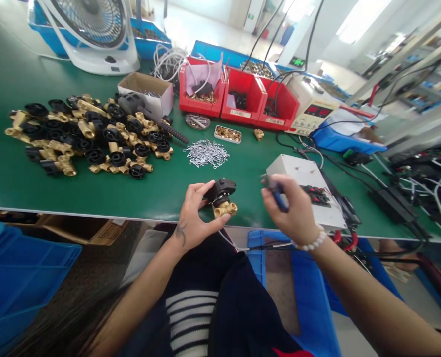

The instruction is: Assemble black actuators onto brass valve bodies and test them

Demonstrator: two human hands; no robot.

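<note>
My left hand (193, 217) grips a brass valve with a black cap (222, 197) just above the near edge of the green table (15, 173). My right hand (291, 210) is closed round a blue-handled tool (279, 196), its tip pointing left toward the valve, a short gap away. A heap of the same brass and black valves (90, 136) lies on the table to the far left. A scatter of small silver pins (206, 152) lies just beyond the held valve.
A white box with red switches (305, 181) sits under my right hand. Three red bins (238, 94), a cardboard box (146, 89), a small tray of brass parts (227, 134), a white fan (94, 34) and a power supply (313, 109) stand further back. Blue crates (19, 267) sit below.
</note>
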